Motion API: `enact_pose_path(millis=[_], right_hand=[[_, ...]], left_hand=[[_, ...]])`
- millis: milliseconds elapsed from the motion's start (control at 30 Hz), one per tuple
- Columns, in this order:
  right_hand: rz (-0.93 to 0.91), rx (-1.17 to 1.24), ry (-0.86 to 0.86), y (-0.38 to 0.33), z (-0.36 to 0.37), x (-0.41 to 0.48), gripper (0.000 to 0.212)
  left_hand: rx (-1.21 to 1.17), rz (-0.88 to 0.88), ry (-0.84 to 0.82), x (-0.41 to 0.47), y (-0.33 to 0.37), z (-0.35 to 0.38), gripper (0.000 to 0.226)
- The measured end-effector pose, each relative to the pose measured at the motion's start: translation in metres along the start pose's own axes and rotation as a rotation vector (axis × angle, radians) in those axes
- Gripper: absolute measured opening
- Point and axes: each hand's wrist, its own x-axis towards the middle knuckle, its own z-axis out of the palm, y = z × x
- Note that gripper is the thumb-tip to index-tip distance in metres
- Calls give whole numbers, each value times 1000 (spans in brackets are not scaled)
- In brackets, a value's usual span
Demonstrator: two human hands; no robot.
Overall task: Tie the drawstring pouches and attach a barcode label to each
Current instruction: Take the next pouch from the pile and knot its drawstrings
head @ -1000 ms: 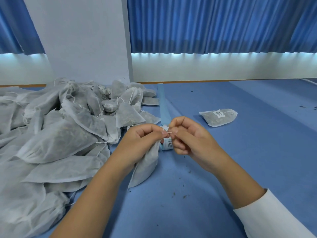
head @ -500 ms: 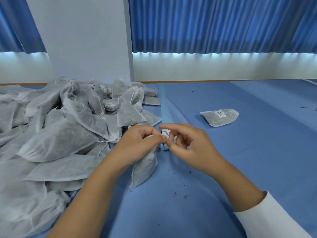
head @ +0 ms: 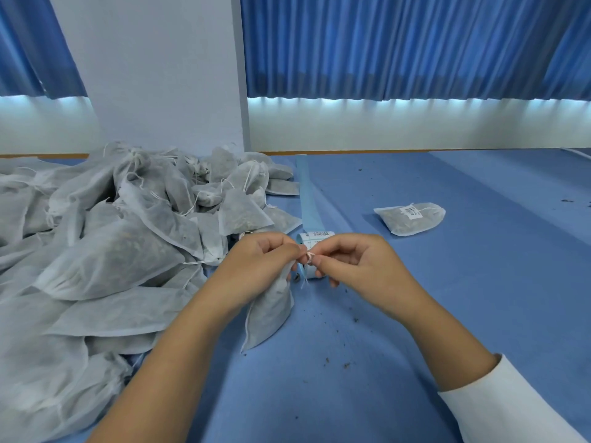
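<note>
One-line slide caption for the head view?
The left hand and right hand pinch the drawstring of a pouch by the label roll; pouch pile left, one labelled pouch right.

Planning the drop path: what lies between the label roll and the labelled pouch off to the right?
Head view: only bare blue tabletop between label roll and labelled pouch.

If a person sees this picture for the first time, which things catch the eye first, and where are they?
At the centre, the left hand holds a pouch by its neck while the right hand pinches its string. A big pile of grey pouches covers the left of the table. One labelled pouch lies alone at the right, and a label roll sits just behind the hands.
</note>
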Motion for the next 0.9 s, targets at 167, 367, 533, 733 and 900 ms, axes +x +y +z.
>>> enact_pose_path(millis=[167, 367, 533, 733, 900], right_hand=[[-1, 77, 9, 1, 1, -1, 19], [-100, 48, -8, 1, 4, -3, 23], [-180, -76, 19, 3, 7, -5, 26], [-227, -225, 117, 6, 7, -5, 14], [-158, -6, 165, 4, 8, -2, 14]], left_hand=[[-55, -56, -69, -1, 3, 3, 34], [-92, -132, -108, -2, 4, 4, 38], [-159, -174, -134, -3, 6, 1, 29], [-268, -208, -173, -1, 3, -2, 37], [-295, -144, -189, -2, 1, -2, 26]])
